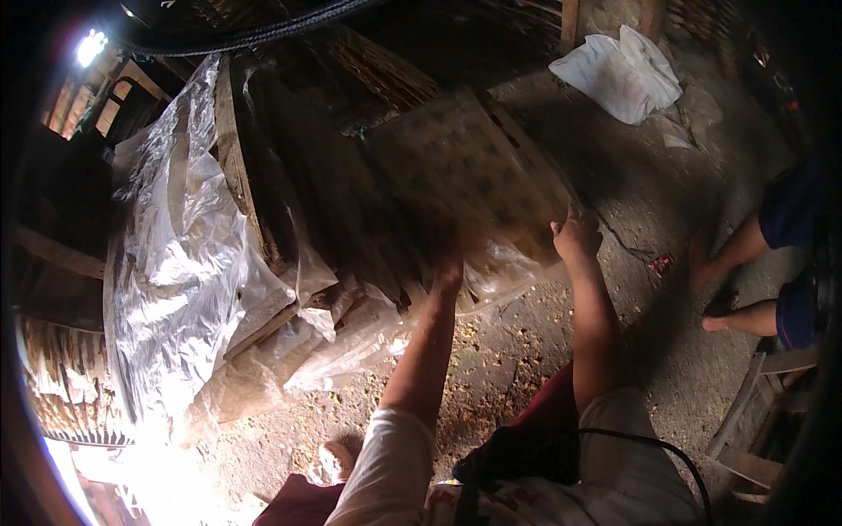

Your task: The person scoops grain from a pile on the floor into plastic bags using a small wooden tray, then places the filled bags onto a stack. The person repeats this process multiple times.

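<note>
A dark panel with a woven checkered pattern [467,164], perhaps bamboo matting, lies tilted in front of me. My right hand [579,235] grips its right edge near the lower corner, with the thumb showing on the near side. At the panel's lower left, my left hand [450,260] reaches into shadow; it is blurred, and its fingers are hidden. Clear plastic sheeting [503,266] shows beneath the panel's near edge, between my hands.
Crumpled plastic sheeting [191,276] hangs over a wooden beam [237,164] on the left. A white sack [618,75] lies at the back right. Another person's bare legs [740,256] are at the right, above a wooden frame [740,414]. Debris litters the ground [493,368].
</note>
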A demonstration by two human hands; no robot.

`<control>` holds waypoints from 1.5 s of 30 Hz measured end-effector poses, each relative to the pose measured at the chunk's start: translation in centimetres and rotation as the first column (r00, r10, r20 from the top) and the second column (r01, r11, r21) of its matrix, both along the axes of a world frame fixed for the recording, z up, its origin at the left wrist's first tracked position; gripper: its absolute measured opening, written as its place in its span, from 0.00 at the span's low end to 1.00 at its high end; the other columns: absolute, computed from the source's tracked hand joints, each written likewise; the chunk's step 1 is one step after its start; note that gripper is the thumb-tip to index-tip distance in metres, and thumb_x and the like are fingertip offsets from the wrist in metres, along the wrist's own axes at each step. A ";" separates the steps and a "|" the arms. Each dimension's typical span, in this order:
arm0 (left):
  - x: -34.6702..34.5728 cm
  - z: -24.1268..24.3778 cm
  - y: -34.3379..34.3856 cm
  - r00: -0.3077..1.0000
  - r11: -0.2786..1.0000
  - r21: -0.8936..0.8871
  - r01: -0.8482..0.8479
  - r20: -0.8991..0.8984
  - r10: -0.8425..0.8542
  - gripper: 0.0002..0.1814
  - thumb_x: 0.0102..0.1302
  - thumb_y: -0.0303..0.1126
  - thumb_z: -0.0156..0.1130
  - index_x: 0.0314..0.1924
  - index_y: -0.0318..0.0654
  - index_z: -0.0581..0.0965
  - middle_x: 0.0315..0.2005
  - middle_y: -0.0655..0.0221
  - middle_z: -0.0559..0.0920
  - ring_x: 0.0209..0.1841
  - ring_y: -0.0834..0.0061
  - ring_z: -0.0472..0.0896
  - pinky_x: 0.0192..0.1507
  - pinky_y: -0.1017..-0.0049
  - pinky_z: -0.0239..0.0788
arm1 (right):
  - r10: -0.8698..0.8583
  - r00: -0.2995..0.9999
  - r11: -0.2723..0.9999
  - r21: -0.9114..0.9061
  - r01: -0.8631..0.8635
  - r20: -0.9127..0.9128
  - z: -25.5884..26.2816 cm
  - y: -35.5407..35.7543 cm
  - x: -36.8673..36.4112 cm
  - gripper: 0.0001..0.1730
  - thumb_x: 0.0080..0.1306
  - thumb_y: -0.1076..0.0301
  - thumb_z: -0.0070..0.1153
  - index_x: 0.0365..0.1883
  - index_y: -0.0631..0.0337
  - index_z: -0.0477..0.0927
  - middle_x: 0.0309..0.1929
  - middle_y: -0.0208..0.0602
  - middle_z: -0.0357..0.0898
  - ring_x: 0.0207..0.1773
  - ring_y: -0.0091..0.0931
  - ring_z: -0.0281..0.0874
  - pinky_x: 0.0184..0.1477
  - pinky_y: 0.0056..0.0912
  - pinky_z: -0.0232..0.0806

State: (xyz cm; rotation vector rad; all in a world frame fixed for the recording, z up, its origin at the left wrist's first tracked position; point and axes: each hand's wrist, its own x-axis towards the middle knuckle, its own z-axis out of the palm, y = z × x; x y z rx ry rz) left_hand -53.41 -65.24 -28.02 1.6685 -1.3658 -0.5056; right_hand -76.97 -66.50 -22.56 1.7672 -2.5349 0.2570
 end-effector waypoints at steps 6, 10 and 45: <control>-1.6 -1.3 6.0 0.994 0.997 0.064 -0.034 -0.100 0.040 0.27 0.58 0.37 0.58 0.56 0.31 0.67 0.57 0.54 0.68 0.61 0.60 0.62 0.61 0.69 0.53 | -0.215 0.933 0.975 0.013 0.221 0.288 -7.7 -3.7 -4.4 0.19 0.61 0.60 0.48 0.50 0.55 0.73 0.47 0.47 0.75 0.50 0.40 0.74 0.51 0.43 0.66; 0.4 -2.4 5.4 0.991 0.989 0.106 -0.106 -0.070 0.114 0.26 0.58 0.36 0.58 0.55 0.31 0.68 0.55 0.53 0.69 0.59 0.59 0.64 0.59 0.69 0.55 | -0.050 0.996 0.976 0.216 0.034 0.070 -6.5 -3.7 -3.0 0.12 0.62 0.67 0.45 0.35 0.55 0.82 0.42 0.38 0.79 0.46 0.36 0.77 0.42 0.39 0.71; 5.7 -3.8 37.0 0.702 0.572 0.548 0.610 -0.039 -0.711 0.29 0.58 0.35 0.54 0.59 0.37 0.61 0.58 0.49 0.63 0.62 0.53 0.60 0.60 0.60 0.53 | -0.084 0.980 0.996 -0.010 0.084 -0.179 15.4 30.6 8.5 0.15 0.63 0.70 0.45 0.47 0.52 0.77 0.34 0.47 0.79 0.38 0.41 0.77 0.40 0.40 0.68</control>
